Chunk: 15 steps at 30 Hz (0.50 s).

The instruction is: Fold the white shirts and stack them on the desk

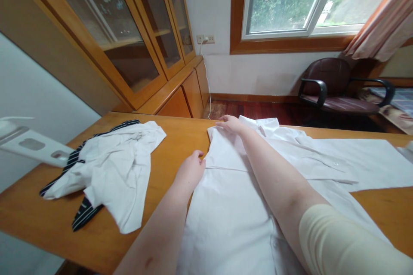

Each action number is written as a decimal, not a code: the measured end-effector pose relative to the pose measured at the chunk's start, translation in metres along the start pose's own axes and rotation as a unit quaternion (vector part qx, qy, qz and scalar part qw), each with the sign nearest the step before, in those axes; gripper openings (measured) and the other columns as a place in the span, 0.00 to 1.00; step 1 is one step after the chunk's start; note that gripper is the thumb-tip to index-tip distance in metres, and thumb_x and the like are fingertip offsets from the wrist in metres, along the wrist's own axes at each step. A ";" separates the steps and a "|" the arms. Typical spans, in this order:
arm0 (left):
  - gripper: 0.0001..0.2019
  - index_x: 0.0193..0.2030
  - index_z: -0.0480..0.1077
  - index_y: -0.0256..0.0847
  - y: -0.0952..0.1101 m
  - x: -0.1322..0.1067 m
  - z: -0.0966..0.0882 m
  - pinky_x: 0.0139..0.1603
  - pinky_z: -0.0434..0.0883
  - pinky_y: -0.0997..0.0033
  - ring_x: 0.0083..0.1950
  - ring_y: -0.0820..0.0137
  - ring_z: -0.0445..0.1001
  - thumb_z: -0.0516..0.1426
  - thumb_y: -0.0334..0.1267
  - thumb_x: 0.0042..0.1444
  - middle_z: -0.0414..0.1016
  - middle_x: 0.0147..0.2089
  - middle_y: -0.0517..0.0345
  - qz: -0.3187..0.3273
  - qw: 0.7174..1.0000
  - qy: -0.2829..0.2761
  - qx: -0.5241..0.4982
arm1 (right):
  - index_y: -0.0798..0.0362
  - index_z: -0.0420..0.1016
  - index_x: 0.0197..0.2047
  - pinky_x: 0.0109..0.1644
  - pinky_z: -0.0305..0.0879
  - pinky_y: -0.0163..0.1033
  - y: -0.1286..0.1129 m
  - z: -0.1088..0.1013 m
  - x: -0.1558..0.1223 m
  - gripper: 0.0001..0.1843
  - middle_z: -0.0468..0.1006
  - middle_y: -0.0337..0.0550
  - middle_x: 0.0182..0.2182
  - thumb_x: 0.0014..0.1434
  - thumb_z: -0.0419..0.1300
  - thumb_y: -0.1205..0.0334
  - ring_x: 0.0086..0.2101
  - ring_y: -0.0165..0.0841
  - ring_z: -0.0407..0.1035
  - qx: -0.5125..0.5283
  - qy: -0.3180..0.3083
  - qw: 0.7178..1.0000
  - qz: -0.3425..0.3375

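A long-sleeved white shirt (226, 206) with a collar lies spread on the wooden table (180, 137), one sleeve stretched out to the right. My left hand (191, 169) is at the shirt's left edge, its fingertips closed on the cloth there. Farther off, my right hand (230, 123) reaches across the shirt to its far left corner, near the table's far edge. Its fingers are bent over the fabric at that corner, and the fingertips are partly hidden. My right forearm passes over the middle of the shirt.
To the left lies a crumpled white garment (119, 163) on a black striped cloth (87, 212). A white plastic device (38, 144) juts in beside them. Beyond the table are a glass-door cabinet (155, 81), a brown armchair (329, 81) and a white cord (208, 81).
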State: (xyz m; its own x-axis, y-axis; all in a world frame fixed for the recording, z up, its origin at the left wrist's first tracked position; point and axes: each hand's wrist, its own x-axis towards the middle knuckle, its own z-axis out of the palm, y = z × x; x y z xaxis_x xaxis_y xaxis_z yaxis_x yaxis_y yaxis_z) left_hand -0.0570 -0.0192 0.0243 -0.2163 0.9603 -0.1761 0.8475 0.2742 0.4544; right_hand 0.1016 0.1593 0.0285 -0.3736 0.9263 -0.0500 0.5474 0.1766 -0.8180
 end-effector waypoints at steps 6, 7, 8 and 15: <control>0.19 0.49 0.66 0.42 0.006 -0.005 -0.002 0.45 0.65 0.69 0.48 0.62 0.71 0.60 0.38 0.49 0.73 0.49 0.51 0.061 0.998 -0.004 -0.033 | 0.55 0.74 0.29 0.25 0.54 0.32 0.000 -0.002 -0.001 0.15 0.71 0.36 0.22 0.52 0.60 0.50 0.22 0.26 0.61 -0.147 -0.051 0.988 -0.012; 0.21 0.49 0.65 0.42 0.006 -0.006 -0.002 0.47 0.65 0.69 0.49 0.62 0.71 0.61 0.37 0.47 0.72 0.49 0.50 0.076 0.996 0.000 -0.038 | 0.54 0.74 0.28 0.26 0.54 0.33 0.001 -0.001 0.001 0.13 0.71 0.37 0.22 0.52 0.59 0.53 0.23 0.27 0.62 -0.164 -0.041 0.986 -0.008; 0.21 0.50 0.65 0.42 0.006 -0.006 -0.002 0.47 0.65 0.69 0.49 0.63 0.71 0.61 0.35 0.47 0.72 0.49 0.50 0.085 0.996 0.008 -0.041 | 0.54 0.74 0.27 0.26 0.54 0.33 0.002 -0.001 0.004 0.11 0.71 0.38 0.22 0.52 0.59 0.55 0.23 0.28 0.63 -0.175 -0.034 0.984 -0.002; 0.11 0.40 0.70 0.44 0.005 -0.005 -0.006 0.46 0.66 0.70 0.46 0.67 0.70 0.52 0.27 0.52 0.71 0.45 0.54 0.108 0.993 0.035 -0.016 | 0.49 0.78 0.25 0.38 0.61 0.37 0.011 0.000 0.018 0.03 0.78 0.43 0.26 0.46 0.64 0.60 0.33 0.36 0.70 -0.235 -0.057 0.970 0.009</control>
State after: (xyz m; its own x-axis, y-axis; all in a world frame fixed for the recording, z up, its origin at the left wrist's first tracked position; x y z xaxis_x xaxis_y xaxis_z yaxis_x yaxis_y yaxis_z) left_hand -0.0544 -0.0223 0.0322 -0.0661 0.9978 -0.0103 0.8620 0.0623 0.5030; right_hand 0.1007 0.1778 0.0186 -0.4262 0.8926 -0.1469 0.8258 0.3177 -0.4660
